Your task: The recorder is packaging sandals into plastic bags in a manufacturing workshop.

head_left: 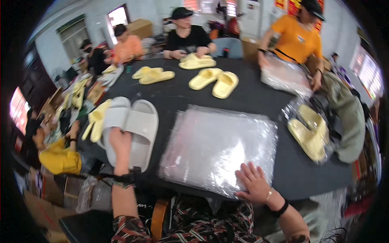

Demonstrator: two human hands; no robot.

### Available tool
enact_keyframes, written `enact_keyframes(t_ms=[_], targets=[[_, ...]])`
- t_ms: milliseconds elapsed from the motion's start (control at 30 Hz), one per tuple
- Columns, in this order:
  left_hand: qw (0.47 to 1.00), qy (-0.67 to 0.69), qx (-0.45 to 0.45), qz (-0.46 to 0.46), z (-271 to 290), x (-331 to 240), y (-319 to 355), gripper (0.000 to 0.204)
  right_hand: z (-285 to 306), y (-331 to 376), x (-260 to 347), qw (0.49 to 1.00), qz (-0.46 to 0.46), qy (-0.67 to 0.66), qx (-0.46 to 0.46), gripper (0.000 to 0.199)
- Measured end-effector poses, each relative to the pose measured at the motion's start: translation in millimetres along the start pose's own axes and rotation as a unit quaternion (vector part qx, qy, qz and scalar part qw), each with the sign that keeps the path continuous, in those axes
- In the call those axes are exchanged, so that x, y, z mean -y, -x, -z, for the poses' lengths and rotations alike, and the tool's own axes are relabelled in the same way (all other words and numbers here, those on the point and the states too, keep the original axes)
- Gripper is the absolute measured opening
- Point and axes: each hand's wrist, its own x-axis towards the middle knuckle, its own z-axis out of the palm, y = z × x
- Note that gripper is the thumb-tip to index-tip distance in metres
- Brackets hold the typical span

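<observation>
My left hand (120, 145) grips a pair of light grey slippers (142, 123) at the left near edge of the black table (170, 97). Its fingers go in at the strap of the left slipper and are partly hidden there. In front of me lies a stack of clear plastic bags (216, 141), shiny and slightly uneven at the edges. My right hand (254, 181) rests on the near right corner of that stack, palm down, with its fingers spread. Right behind the grey slippers, partly covered by them, are pale yellow slippers (97, 121).
Yellow slipper pairs (157, 77) (214, 82) lie across the far half of the table. A bagged yellow pair (310, 131) sits at the right, beside grey-green cloth (344, 117). Opposite, a person in orange (298, 38) handles plastic bags (285, 77); one in black (188, 40) touches slippers (197, 61).
</observation>
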Motion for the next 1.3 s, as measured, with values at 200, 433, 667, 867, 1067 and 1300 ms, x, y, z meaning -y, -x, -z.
enact_keyframes(t_ms=[200, 433, 667, 867, 1067, 1300], targets=[[0.983, 0.085, 0.048, -0.155, 67.0, -182.4, -9.3, 0.015, 0.9, 4.1, 0.3, 0.998, 0.022, 0.002, -0.055, 0.084], [0.871, 0.24, 0.312, -0.295, -74.8, -320.2, 107.8, 0.02, -15.6, 9.8, -4.6, 0.999, 0.01, 0.017, -0.035, 0.083], [0.905, 0.144, 0.319, -0.241, -158.6, -290.7, 110.4, 0.028, -22.5, 14.6, -6.2, 0.996, -0.003, 0.003, -0.09, 0.084], [0.952, 0.027, 0.246, -0.179, -169.2, -187.7, 32.6, 0.03, -15.7, 17.2, -9.2, 0.998, -0.015, 0.001, -0.065, 0.088], [0.976, -0.012, 0.185, -0.116, -99.1, -148.9, -4.5, 0.02, -8.8, 15.8, -17.6, 0.988, 0.016, -0.142, -0.061, 0.116], [0.906, 0.15, 0.301, -0.256, -15.1, -276.7, 97.1, 0.019, -3.6, 28.6, -48.7, 0.788, 0.033, -0.609, -0.085, 0.117]])
